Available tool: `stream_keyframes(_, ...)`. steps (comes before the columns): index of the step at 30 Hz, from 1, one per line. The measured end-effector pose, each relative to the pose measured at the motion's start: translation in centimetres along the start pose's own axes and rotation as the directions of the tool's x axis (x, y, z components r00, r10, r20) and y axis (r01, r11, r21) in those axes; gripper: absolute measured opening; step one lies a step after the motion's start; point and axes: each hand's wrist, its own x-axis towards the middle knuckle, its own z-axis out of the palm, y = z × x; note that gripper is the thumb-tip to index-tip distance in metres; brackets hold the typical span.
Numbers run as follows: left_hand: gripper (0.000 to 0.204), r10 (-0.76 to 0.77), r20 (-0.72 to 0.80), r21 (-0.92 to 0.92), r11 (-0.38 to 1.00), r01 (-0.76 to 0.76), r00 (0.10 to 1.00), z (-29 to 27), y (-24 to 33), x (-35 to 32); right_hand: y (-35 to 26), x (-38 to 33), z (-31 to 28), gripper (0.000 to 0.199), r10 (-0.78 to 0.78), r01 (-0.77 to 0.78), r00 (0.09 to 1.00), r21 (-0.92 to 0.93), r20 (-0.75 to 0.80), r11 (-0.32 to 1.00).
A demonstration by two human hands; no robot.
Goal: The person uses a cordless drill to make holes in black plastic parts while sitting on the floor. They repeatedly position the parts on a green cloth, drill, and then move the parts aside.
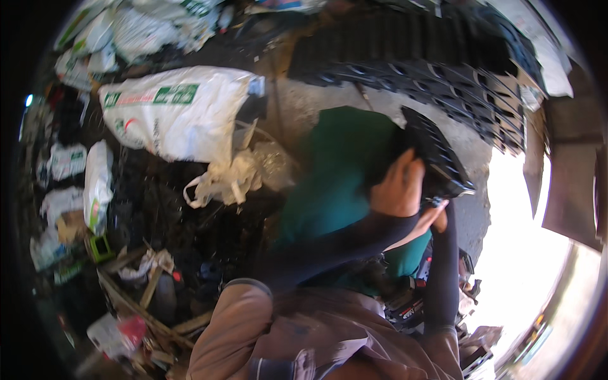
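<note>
A black slotted piece point(437, 152), looking like moulded plastic, stands tilted over my right knee. My left hand point(400, 183) reaches across from the left and grips its near side; the fingers are bent and a little smeared by motion. Below its lower end is my right hand point(430, 218), closed round that edge and partly hidden behind my left forearm. A small shiny bit point(436, 201) shows between the right fingers and the piece, too small to name. Dark green cloth point(342, 164) covers my lap under both hands.
More black slotted pieces point(437, 95) lie in a row at the far right. A large white sack point(177, 114) and crumpled plastic bags point(237, 177) are on the left. Wood scraps point(142, 304) lie lower left, and a black-and-red tool case point(405, 304) sits by my right arm.
</note>
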Motion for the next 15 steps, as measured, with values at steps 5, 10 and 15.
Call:
stream_keyframes(5,0.057,-0.061,-0.006,-0.016,0.998,0.061,0.998,0.5,-2.3,-1.5,0.2,-0.6,-1.5,0.033,0.323,-0.191,0.931,0.525,-0.171,0.829)
stream_keyframes(10,0.051,-0.147,-0.009,-0.134,0.980,0.145,0.989,0.0,-2.5,-3.9,-2.3,-3.4,-1.2,0.030,0.169,-0.045,0.914,0.323,-0.368,0.945)
stream_keyframes(15,0.054,-0.243,0.130,-0.132,0.957,0.259,0.961,-2.4,-2.2,-6.7,-3.4,-4.6,-0.8,0.033,0.214,-0.090,0.971,0.668,-0.105,0.738)
